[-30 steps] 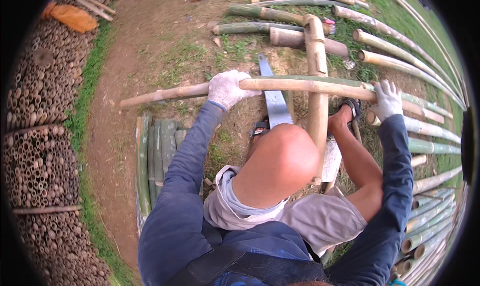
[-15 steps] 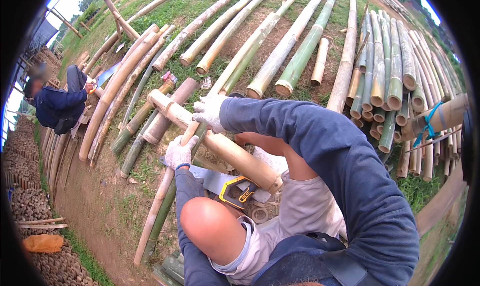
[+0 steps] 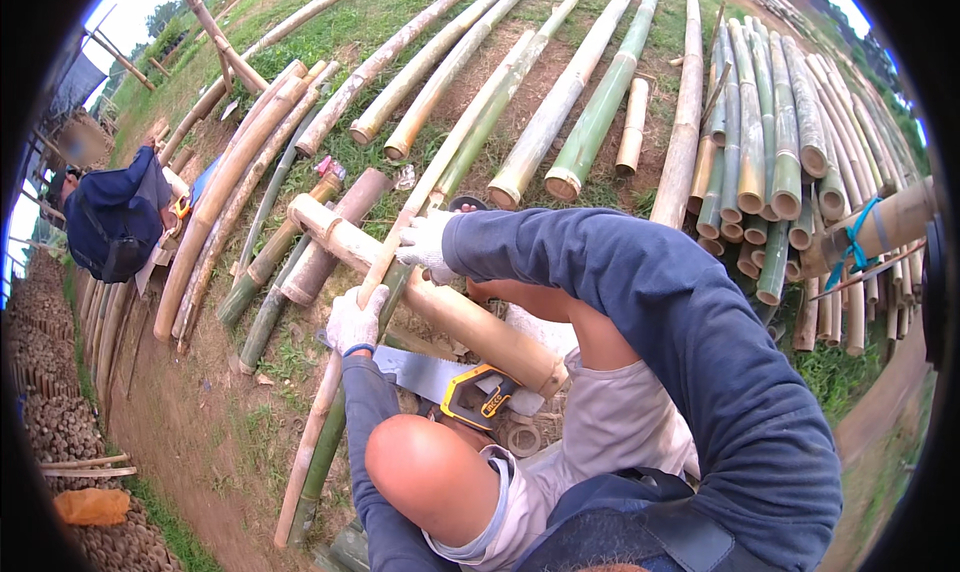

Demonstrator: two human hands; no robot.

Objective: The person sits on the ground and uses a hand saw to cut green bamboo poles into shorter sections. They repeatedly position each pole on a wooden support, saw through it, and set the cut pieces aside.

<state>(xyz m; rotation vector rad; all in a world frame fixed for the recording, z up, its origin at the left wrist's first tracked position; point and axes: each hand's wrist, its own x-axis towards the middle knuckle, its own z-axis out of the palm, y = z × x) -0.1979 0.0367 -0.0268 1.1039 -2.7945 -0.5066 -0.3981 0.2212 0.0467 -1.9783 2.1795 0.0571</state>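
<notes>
My left hand (image 3: 357, 320), in a white knit glove, is closed around a long, slim, pale bamboo pole (image 3: 318, 447). Close beside that pole runs a green bamboo pole (image 3: 320, 462), and my gloved right hand (image 3: 428, 244) is curled over it, with fingertips next to the pale one. Both poles slant away from me across a thick, pale bamboo length (image 3: 470, 322). Below my hands lies a handsaw (image 3: 470, 394) with a yellow and black handle. Its blade points left, partly hidden by my left arm.
Several bamboo poles (image 3: 600, 122) fan out ahead on grass and dirt. A big bamboo stack (image 3: 770, 162) stands at right, near a pole tied with blue cord (image 3: 857, 242). Two thick poles (image 3: 230, 192) separate me from a person (image 3: 115, 217) at far left. A short bamboo ring (image 3: 522, 437) lies near my knee.
My left hand has shifted slightly up, away from me. My right hand has eased off the pale pole, which now shows unbroken past it. The person at left has leaned and raised an arm.
</notes>
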